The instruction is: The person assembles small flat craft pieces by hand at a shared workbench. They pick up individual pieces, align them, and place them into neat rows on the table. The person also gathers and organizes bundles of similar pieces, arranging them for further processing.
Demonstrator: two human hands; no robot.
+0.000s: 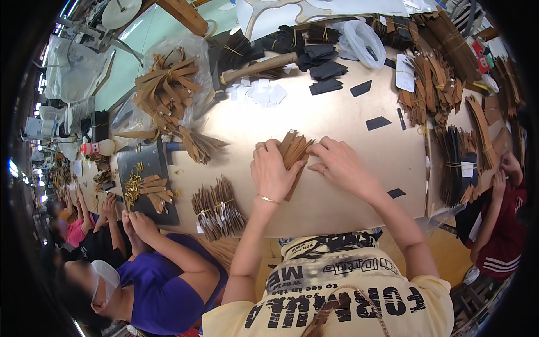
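Note:
My left hand (270,173) is closed round a small sheaf of brown leather strips (293,149), which fan out at their upper ends above the table. Against the right edge of that sheaf, the curled fingers and thumb of my right hand (343,163) grip at the strips; the exact hold of the fingertips is partly hidden. Left of my left forearm lies a thick row of tied strip bundles (218,209). Small white pieces (261,92) are heaped beyond my hands. Dark four-sided pieces (378,123) are scattered to the right.
A wooden-handled hammer (258,67) lies at the back. Brown strips (168,84) spill from a plastic bag at the far left. More tied bundles (432,84) are piled at right. A co-worker in purple (168,281) works close on my left; another in dark red (502,224) is at right.

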